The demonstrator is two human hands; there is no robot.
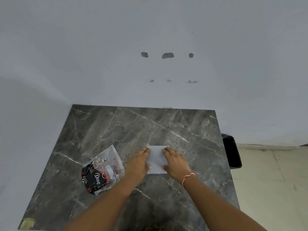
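Left hand (140, 162), right hand (175, 162) apart, flat-fingered on one white sheet (156, 157); table (133, 127) edges well off; one printed bag (101, 172) near, leftward.

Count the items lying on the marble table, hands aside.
2. A white sheet of paper lies near the middle of the table, pressed by the left hand and right hand. A printed plastic packet lies just left of it. The forearms cover some tabletop, so more could be hidden.

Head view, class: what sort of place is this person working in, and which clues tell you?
Probably a plain room at home: a marble-patterned table pushed against a bare white wall with patched holes, and a black bin on the tiled floor beside it.
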